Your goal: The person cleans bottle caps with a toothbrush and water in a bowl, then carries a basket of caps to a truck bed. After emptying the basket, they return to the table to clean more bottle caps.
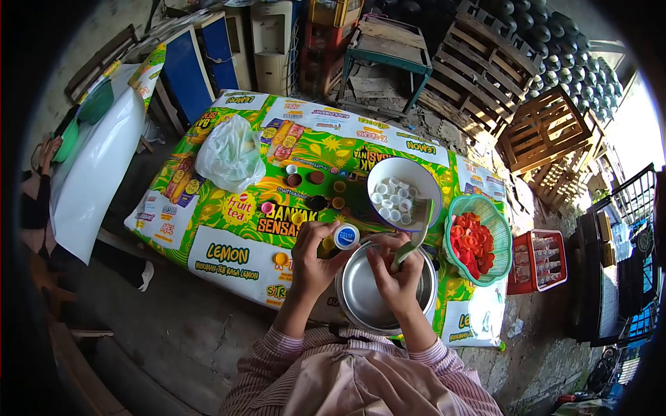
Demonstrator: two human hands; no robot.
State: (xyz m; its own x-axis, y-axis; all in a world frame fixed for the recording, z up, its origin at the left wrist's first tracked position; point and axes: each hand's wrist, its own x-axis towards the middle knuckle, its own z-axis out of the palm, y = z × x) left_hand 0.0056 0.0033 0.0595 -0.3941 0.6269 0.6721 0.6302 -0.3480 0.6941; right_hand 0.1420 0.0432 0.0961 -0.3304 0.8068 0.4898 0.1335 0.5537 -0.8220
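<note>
My left hand [316,263] has its fingers closed round a small white cap with a blue printed face [347,236]. My right hand [399,274] grips a green-handled tool [422,232] whose pale, curved end points up over the bowl. Both hands are over a round metal pan [364,277] at the table's near edge. Just beyond stands a white bowl [399,166] with several small white caps [394,197] inside. To its right, a green plastic basket [510,253] holds a heap of red pieces [472,243].
Small coloured pots or caps [316,178] are scattered left of the bowl on the printed tablecloth [229,256]. A white plastic bag [231,154] lies farther left. Beyond the right edge sits a red crate [538,260]. Another person's arm [48,152] shows at far left.
</note>
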